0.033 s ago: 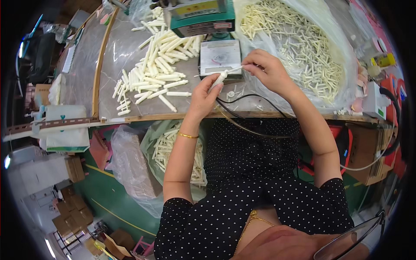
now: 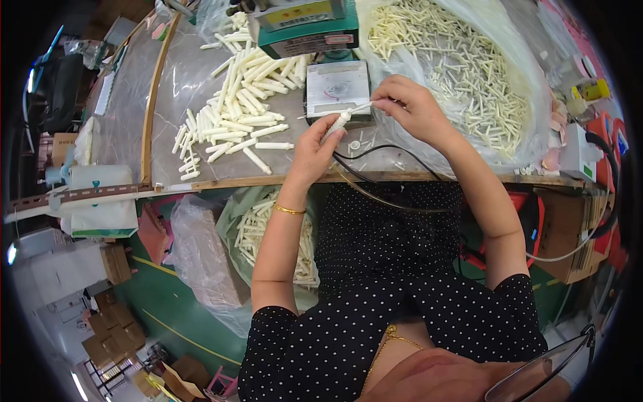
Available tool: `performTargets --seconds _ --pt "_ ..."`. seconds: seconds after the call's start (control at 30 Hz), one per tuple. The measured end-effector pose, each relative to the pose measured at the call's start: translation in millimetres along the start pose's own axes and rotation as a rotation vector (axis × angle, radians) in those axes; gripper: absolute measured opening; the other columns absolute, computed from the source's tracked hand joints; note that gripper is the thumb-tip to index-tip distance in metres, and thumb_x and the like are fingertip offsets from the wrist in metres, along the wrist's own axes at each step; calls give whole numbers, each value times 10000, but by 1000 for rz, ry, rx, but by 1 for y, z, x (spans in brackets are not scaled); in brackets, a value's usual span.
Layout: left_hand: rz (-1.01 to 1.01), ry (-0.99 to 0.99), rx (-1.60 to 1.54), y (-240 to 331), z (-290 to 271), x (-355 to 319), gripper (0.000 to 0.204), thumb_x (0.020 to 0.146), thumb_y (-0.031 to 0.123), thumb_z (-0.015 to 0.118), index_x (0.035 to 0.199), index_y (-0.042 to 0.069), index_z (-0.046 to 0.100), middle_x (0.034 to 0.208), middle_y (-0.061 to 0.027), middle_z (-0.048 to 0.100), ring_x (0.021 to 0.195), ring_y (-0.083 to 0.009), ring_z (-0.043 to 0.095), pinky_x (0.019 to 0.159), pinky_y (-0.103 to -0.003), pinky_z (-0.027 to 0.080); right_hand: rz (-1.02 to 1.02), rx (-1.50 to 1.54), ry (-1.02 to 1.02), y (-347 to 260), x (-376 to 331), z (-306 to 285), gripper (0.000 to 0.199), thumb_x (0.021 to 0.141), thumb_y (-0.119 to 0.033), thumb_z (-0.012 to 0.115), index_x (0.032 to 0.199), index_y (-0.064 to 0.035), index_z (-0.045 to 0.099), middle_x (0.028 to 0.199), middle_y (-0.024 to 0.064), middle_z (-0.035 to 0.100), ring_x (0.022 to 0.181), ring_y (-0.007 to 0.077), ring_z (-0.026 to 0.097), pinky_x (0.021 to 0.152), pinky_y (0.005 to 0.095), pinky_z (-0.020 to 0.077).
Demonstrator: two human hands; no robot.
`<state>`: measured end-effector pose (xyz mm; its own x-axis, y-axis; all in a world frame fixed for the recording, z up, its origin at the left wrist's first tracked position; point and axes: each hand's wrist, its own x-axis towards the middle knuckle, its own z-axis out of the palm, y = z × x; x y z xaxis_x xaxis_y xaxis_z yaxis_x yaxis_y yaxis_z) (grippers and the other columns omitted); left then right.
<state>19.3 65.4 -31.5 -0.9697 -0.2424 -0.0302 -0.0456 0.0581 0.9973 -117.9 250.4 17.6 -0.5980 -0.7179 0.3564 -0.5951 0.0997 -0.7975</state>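
We're at a cluttered workbench (image 2: 402,171) covered in clear plastic sheet, a small green machine (image 2: 305,27) at the back. Progress-wise, it looks like a decent batch is done: a heap of cream plastic tubes (image 2: 238,110) lies left of the machine, though the big bag of small cream pins (image 2: 462,74) on the right is far from used up (so plenty left, we'd guess). Our left hand (image 2: 311,151) is closed around one tube (image 2: 338,122) in front of the machine's grey plate (image 2: 335,87), tip angled up-right; our right hand (image 2: 412,107) pinches a thin pin (image 2: 362,107) at its end, hands nearly touching.
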Motion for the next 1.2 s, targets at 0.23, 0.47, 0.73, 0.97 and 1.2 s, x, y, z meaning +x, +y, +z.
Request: performTargets --seconds 0.23,0.47,0.73,0.97,1.2 --pt "4 -66 27 4 5 4 330 883 61 532 1198 -23 478 914 -35 607 785 -54 507 656 -185 407 81 -22 17 5 -4 -8 88 806 -91 591 864 -27 606 840 91 551 738 253 561 654 316 451" --pt "207 -114 313 11 10 10 260 851 51 560 1103 -12 551 897 -80 637 811 -137 607 715 -259 469 -276 -305 -109 0 -4 -12 80 796 -66 588 857 -17 567 843 108 529 750 293 560 639 351 463" --pt "516 -40 665 22 33 36 203 771 33 601 964 -2 546 787 -170 597 687 -348 574 597 -383 458 -265 -473 -77 -13 1 -27 76 772 -62 555 817 0 558 840 133 534 789 314 573 676 383 474" --pt "643 -16 711 25 49 57 226 772 41 609 981 -3 537 785 -184 591 691 -353 575 596 -391 456 -108 -524 -178 -17 17 -60 74 778 -74 577 819 -13 588 835 124 549 768 318 567 635 387 455" --pt "443 10 471 16 46 66 199 831 67 579 1002 5 499 839 -172 617 743 -295 619 637 -336 479 -235 -392 -23 -24 27 -54 206 771 -137 619 950 -42 580 928 106 556 764 282 585 665 352 485"
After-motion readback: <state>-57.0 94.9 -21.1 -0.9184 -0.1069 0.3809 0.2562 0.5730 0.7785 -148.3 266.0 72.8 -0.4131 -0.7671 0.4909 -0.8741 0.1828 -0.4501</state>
